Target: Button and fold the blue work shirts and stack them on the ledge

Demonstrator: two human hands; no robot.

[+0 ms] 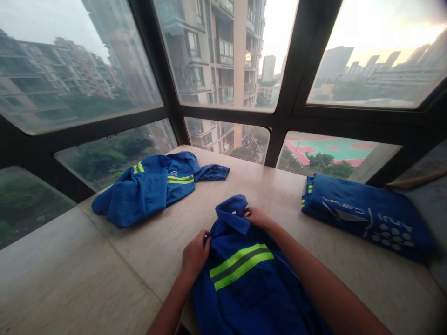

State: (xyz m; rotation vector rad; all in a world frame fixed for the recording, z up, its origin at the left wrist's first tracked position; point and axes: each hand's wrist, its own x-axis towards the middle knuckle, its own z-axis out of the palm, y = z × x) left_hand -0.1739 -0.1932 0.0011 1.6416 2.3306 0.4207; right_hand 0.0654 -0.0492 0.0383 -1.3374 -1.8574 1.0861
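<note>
A blue work jacket (244, 298) with a yellow-green and grey reflective band lies in front of me, its collar pointing toward the window. My left hand (195, 253) is closed on the jacket's left shoulder edge, thumb and fingers pinching the cloth. Beside the collar, my right hand (257, 217) pinches the fabric at the other side of the neck. The lower end of the jacket runs out of view at the bottom, and my right forearm covers part of its right side.
On the pale stone sill (122, 265), a second blue jacket (150, 186) lies loosely bunched at the left, one sleeve stretched to the right. A stack of folded blue garments (363, 214) with white lettering sits at the right. Dark-framed windows (223, 114) border the sill.
</note>
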